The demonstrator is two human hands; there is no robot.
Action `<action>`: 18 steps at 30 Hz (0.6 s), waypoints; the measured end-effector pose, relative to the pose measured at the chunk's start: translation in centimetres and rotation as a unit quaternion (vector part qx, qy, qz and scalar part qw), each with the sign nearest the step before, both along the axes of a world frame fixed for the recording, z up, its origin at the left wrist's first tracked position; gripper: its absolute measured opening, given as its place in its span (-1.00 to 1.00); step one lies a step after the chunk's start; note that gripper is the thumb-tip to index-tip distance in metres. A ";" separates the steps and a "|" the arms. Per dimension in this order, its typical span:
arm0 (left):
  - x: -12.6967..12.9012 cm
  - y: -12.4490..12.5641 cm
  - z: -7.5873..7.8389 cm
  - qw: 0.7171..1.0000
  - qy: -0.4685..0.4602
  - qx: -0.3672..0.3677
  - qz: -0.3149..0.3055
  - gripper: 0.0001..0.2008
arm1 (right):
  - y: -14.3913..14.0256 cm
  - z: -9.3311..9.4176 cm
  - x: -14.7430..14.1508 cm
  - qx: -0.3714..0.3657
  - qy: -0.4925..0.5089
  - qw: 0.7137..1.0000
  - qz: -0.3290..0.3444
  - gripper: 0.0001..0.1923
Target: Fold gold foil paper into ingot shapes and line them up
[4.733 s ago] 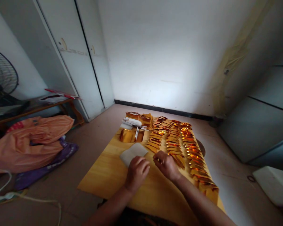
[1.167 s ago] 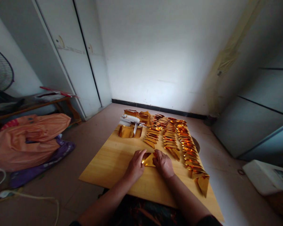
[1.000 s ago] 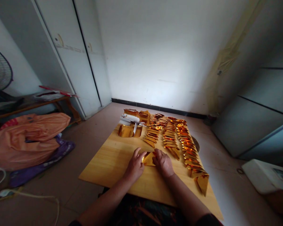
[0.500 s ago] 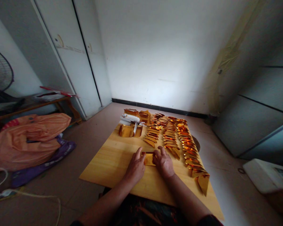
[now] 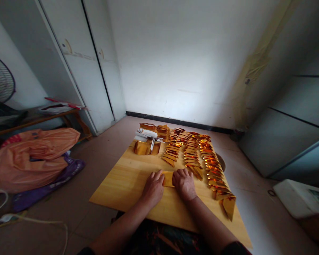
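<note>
A small piece of gold foil paper [image 5: 168, 179] lies on the wooden board between my hands, its left and right ends covered by my fingers. My left hand [image 5: 153, 186] has its fingers curled together onto the left end. On the opposite end, the bent fingers of my right hand [image 5: 184, 183] press down. Beyond my hands, rows of folded gold foil pieces [image 5: 193, 156] overlap one another toward the far and right sides. Flat, slightly curled gold sheets [image 5: 142, 148] rest at the far left of the board.
The wooden board [image 5: 122, 187] sits low in front of me. White paper rolls [image 5: 147, 133] lie at its far left corner. An orange bag [image 5: 32, 159] and a white cord [image 5: 37, 220] are on the floor at left. A white foam box [image 5: 299, 199] stands at right.
The fingers of both hands have come down from a raised position and now press on the ends of the gold paper. Its dark upper edge no longer shows, and the piece looks flatter.
</note>
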State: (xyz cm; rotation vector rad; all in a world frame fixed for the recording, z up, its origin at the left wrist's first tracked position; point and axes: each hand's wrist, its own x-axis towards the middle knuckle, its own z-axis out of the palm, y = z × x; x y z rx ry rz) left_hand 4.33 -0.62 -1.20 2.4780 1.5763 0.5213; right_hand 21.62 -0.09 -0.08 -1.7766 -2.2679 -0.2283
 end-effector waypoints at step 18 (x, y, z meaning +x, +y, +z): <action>0.5 0.9 1.2 1.000 -0.012 0.014 0.012 -0.78 | -0.7 1.0 0.4 -0.058 0.071 0.993 -0.070 -0.84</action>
